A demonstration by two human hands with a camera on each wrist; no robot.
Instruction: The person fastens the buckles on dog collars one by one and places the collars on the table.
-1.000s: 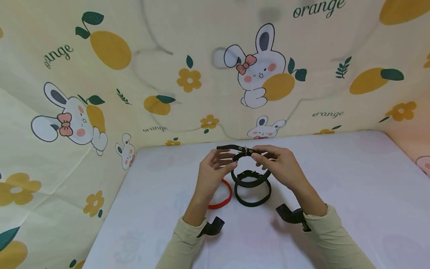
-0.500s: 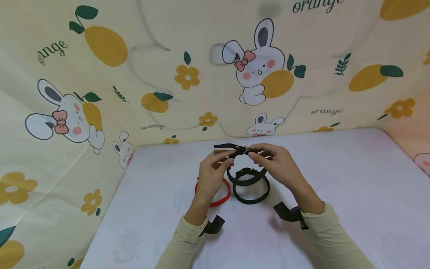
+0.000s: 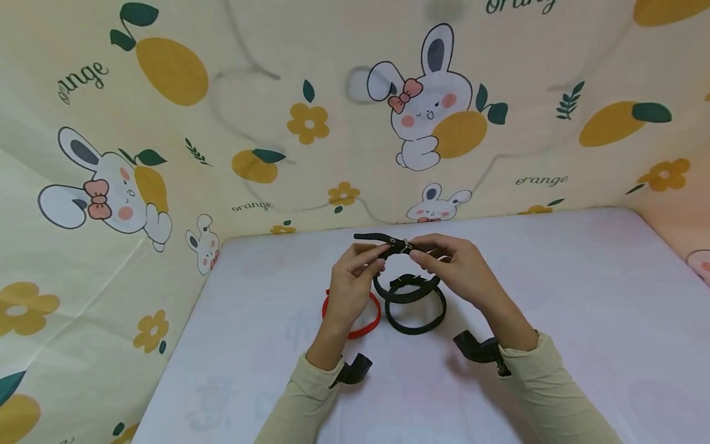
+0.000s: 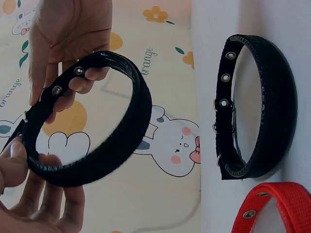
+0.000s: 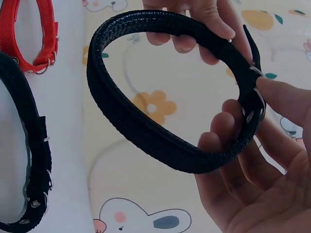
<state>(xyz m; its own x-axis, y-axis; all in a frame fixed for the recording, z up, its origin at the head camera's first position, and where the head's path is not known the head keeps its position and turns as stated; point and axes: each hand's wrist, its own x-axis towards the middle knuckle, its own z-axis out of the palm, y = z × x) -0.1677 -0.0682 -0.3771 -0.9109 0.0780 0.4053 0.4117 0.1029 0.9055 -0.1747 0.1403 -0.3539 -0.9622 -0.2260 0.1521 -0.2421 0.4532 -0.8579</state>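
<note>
In the head view, my two hands hold up a black buckled collar (image 3: 407, 297) above the table. My left hand (image 3: 349, 283) has its fingertips and thumb on the collar's left side, near the loose strap end. The right hand (image 3: 463, 268) pinches it by the metal buckle. The left wrist view shows metal eyelets along the held collar (image 4: 141, 116); the right wrist view shows the strap end sticking out past the buckle. Below lie a second black collar (image 3: 415, 331) and a red collar (image 3: 363, 333), the latter partly hidden by my left wrist.
All of this is over a white-covered table (image 3: 249, 345). Behind it rises a cream cloth wall (image 3: 333, 49) printed with rabbits and oranges. A black camera mount is on each wrist, both near the tabletop.
The held collar has shifted slightly left, and its buckle now sits closer to the right fingertips. My left fingers have moved a little along the strap. The collars on the table stay put.
</note>
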